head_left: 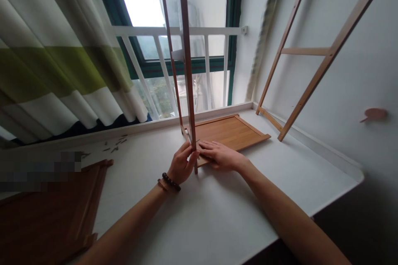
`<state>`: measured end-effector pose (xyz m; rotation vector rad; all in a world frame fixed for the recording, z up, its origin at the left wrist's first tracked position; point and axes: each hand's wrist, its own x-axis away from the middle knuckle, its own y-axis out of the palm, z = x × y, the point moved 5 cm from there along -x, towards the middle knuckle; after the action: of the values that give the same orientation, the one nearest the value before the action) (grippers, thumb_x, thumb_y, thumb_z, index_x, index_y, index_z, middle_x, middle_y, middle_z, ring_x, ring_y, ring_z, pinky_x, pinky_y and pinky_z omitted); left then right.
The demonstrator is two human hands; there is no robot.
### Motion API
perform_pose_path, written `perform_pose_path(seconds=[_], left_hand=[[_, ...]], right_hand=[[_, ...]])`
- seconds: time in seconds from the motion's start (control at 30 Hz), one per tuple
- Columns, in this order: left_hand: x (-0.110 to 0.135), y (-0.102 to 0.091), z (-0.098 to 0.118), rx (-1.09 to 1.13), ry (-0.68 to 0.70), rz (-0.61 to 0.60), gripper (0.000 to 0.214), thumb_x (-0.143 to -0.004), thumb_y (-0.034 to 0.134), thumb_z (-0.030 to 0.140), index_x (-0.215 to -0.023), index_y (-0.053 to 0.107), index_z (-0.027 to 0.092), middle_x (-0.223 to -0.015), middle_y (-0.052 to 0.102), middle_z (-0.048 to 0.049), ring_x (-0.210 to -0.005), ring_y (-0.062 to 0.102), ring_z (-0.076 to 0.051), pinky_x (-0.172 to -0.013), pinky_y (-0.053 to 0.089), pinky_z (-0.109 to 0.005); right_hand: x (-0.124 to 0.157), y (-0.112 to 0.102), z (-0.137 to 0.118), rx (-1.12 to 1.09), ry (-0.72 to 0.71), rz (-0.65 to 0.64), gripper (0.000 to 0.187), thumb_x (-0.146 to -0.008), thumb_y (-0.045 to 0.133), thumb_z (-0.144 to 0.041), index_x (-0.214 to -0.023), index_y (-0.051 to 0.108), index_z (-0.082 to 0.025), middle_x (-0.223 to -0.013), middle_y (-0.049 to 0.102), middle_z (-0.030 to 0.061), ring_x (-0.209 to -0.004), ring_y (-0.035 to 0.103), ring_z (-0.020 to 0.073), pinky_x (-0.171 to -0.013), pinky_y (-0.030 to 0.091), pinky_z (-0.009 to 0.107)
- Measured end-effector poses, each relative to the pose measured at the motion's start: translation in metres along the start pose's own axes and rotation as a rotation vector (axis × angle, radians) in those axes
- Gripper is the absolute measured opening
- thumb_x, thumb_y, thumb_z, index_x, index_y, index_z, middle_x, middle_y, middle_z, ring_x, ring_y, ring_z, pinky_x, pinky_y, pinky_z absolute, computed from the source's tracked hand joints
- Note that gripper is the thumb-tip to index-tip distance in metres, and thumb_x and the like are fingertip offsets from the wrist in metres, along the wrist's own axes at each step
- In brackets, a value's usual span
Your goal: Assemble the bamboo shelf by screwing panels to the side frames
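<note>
A tall wooden side frame (188,74) stands upright on the white tabletop, seen nearly edge-on. My left hand (182,163), with dark beads at the wrist, is closed round the lower part of its near post. To the right, a wooden shelf panel (230,130) lies flat with its left end against the frame's foot. My right hand (222,155) rests with fingers stretched out over the panel's near left corner, close to the post. The joint between panel and post is partly hidden by my fingers.
A second wooden frame (298,99) leans against the right wall. More dark wooden panels (59,211) lie at the lower left. Several small screws or pegs (115,145) are scattered near the curtain (62,58). A white railing (137,31) crosses the window behind the tabletop (199,223).
</note>
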<state>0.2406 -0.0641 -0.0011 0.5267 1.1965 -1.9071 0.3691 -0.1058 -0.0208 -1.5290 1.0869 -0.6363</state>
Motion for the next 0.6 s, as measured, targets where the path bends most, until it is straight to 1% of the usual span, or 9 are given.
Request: perform_pose_path(seconds=[0.13,0.23,0.27,0.33,0.4,0.43,0.5,0.53,0.6], left_hand=[[0.020,-0.019,0.012,0.004,-0.077,-0.099,0.034,-0.092,0.036,0.035,-0.071,0.055,0.016,-0.084,0.054,-0.0051,-0.079,0.053,-0.015,-0.072,0.045,-0.027],[0.030,-0.027,0.011,-0.008,-0.142,-0.138,0.034,-0.092,0.036,0.037,-0.075,0.057,0.016,-0.084,0.053,-0.0047,-0.079,0.053,-0.015,-0.073,0.044,-0.027],[0.034,-0.030,0.009,-0.017,-0.163,-0.136,0.035,-0.092,0.036,0.039,-0.077,0.058,0.016,-0.082,0.052,-0.0043,-0.077,0.052,-0.015,-0.072,0.044,-0.027],[0.040,-0.035,0.002,-0.033,-0.205,-0.122,0.038,-0.092,0.034,0.042,-0.080,0.060,0.016,-0.080,0.050,-0.0037,-0.074,0.052,-0.015,-0.070,0.044,-0.027],[0.048,-0.040,-0.007,-0.035,-0.241,-0.118,0.042,-0.092,0.031,0.045,-0.088,0.062,0.017,-0.082,0.052,-0.0044,-0.077,0.054,-0.016,-0.073,0.045,-0.029],[0.052,-0.043,-0.010,-0.031,-0.258,-0.121,0.043,-0.092,0.030,0.046,-0.094,0.062,0.018,-0.086,0.054,-0.0051,-0.081,0.055,-0.017,-0.076,0.045,-0.030],[0.060,-0.050,-0.015,-0.009,-0.294,-0.129,0.044,-0.091,0.030,0.047,-0.109,0.059,0.019,-0.096,0.057,-0.0071,-0.092,0.055,-0.020,-0.084,0.044,-0.033],[0.065,-0.053,-0.017,0.017,-0.319,-0.131,0.045,-0.092,0.030,0.047,-0.116,0.056,0.019,-0.102,0.057,-0.0082,-0.099,0.055,-0.021,-0.089,0.043,-0.034],[0.074,-0.061,-0.021,0.088,-0.388,-0.138,0.048,-0.093,0.026,0.045,-0.127,0.048,0.019,-0.117,0.056,-0.0095,-0.113,0.050,-0.022,-0.097,0.040,-0.036]], right_hand=[[-0.003,0.004,-0.014,-0.141,-0.056,-0.057,0.072,-0.074,0.061,-0.019,-0.141,0.034,-0.018,-0.149,0.023,0.0137,-0.139,0.018,0.0257,-0.111,0.019,0.044],[-0.006,0.003,-0.018,-0.255,-0.067,-0.057,0.071,-0.075,0.062,-0.023,-0.140,0.035,-0.016,-0.149,0.025,0.0133,-0.138,0.020,0.0263,-0.112,0.018,0.044],[-0.007,0.003,-0.020,-0.307,-0.064,-0.041,0.069,-0.076,0.061,-0.026,-0.139,0.036,-0.015,-0.148,0.029,0.0130,-0.137,0.023,0.0261,-0.112,0.020,0.043],[-0.009,0.002,-0.024,-0.438,-0.030,0.007,0.064,-0.080,0.058,-0.035,-0.138,0.038,-0.015,-0.142,0.040,0.0119,-0.131,0.035,0.0249,-0.109,0.028,0.041],[-0.012,0.003,-0.032,-0.543,0.024,0.058,0.061,-0.084,0.052,-0.044,-0.137,0.040,-0.016,-0.133,0.050,0.0107,-0.121,0.048,0.0232,-0.103,0.037,0.039],[-0.013,0.004,-0.038,-0.558,0.042,0.079,0.061,-0.085,0.050,-0.048,-0.136,0.041,-0.016,-0.130,0.053,0.0107,-0.118,0.050,0.0231,-0.101,0.040,0.039],[-0.018,0.006,-0.051,-0.504,0.065,0.103,0.067,-0.083,0.050,-0.054,-0.135,0.042,-0.014,-0.131,0.051,0.0126,-0.120,0.048,0.0250,-0.103,0.037,0.040],[-0.021,0.007,-0.056,-0.454,0.075,0.094,0.072,-0.080,0.052,-0.056,-0.135,0.041,-0.012,-0.135,0.047,0.0142,-0.124,0.043,0.0266,-0.105,0.034,0.041],[-0.028,0.010,-0.065,-0.353,0.098,0.033,0.083,-0.074,0.057,-0.061,-0.137,0.039,-0.011,-0.141,0.038,0.0168,-0.131,0.034,0.0300,-0.109,0.028,0.043]])
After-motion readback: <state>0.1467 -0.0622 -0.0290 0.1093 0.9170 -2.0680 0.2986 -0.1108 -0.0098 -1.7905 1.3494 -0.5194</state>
